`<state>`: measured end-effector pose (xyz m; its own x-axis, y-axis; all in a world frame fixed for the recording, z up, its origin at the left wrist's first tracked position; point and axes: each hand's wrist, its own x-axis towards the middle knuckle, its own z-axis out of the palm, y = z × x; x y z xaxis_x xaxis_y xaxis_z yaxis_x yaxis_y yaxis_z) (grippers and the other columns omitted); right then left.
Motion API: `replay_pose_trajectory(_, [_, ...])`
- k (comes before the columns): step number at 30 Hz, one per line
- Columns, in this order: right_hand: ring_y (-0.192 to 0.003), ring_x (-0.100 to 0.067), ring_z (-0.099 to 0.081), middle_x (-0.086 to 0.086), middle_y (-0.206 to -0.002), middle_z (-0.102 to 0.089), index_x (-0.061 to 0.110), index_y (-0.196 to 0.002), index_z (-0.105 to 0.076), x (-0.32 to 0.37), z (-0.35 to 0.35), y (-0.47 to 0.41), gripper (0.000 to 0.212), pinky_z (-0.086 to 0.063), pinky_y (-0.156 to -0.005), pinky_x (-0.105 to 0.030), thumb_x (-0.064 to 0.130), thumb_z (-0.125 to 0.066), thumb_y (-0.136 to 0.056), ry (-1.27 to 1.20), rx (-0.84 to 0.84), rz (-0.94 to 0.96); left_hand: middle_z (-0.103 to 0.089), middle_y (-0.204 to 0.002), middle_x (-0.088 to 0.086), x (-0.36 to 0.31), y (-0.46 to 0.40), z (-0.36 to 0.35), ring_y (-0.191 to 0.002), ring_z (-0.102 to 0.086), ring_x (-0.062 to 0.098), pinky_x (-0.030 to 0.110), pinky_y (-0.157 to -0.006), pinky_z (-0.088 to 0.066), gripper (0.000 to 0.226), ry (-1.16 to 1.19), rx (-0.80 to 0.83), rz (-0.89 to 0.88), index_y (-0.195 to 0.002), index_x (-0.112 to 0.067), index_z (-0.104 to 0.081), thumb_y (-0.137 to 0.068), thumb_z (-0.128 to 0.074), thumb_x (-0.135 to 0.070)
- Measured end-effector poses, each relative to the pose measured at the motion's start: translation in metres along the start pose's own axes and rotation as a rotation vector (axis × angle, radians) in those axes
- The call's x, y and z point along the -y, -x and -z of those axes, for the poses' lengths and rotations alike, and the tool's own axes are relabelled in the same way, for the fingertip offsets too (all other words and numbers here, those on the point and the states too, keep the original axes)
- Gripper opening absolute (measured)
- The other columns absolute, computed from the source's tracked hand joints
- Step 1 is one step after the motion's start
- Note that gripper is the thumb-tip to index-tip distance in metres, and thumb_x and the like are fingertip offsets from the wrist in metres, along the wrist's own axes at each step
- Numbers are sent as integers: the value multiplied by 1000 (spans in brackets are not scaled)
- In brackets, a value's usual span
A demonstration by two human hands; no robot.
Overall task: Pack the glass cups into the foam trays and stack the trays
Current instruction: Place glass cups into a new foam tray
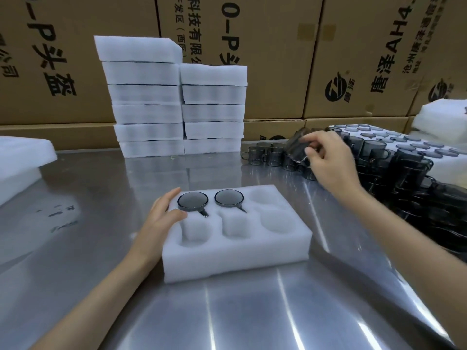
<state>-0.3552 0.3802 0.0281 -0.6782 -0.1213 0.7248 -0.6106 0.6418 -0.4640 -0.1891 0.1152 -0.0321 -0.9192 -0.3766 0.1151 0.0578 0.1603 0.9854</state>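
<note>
A white foam tray (235, 258) with several round pockets lies on the steel table in front of me. Two smoky glass cups sit in its far row, one at far left (192, 201), one in the far middle (229, 197); the other pockets are bare. My left hand (161, 218) rests flat on the tray's left edge, fingers straight. My right hand (328, 160) holds a tilted smoky glass cup (297, 147) in the air above a cluster of loose cups (273, 155) at the right.
Two stacks of packed foam trays (177, 107) stand at the back centre against cardboard boxes (278, 59). More dark cups (394, 168) crowd the right side, some on a white tray (404, 140). Foam pieces (20, 157) lie at the far left.
</note>
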Motion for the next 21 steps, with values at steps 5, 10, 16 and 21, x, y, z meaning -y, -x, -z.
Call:
replay_pose_trajectory(5, [-93,-16,-47,4,-94,-53,15,-110,-68,38,-8,37,25,-37,-78,-21,7,-56,-90,-73,103,134,-45,-139,-4,-2,1,1,-129,-42,14,43,-112,-30,71,-19,3,0,-135,-26,-47,-65,-53,-30])
replay_pose_trajectory(10, [-90,-18,-42,6,-85,-50,17,-112,-69,49,-14,54,26,-29,-73,-18,9,-55,-92,-58,141,145,-43,-141,-3,-3,1,0,-131,-41,14,42,-113,-29,73,-9,3,-2,-136,-25,-45,-64,-53,-30])
replay_pose_trajectory(16, [-92,-14,-38,17,-82,-45,20,-113,-69,44,-20,61,28,-29,-78,-22,8,-55,-92,-64,194,156,-40,-142,-7,-3,3,0,-131,-39,11,38,-113,-29,72,-11,1,-14,-136,-27,-44,-65,-52,-32])
replay_pose_trajectory(21, [-97,-13,-37,18,-85,-45,23,-116,-68,43,-22,61,31,-31,-84,-24,7,-54,-93,-92,213,142,-37,-144,-8,1,0,-1,-132,-34,8,27,-107,-28,53,-10,-1,-49,-139,-24,-43,-88,-56,-13])
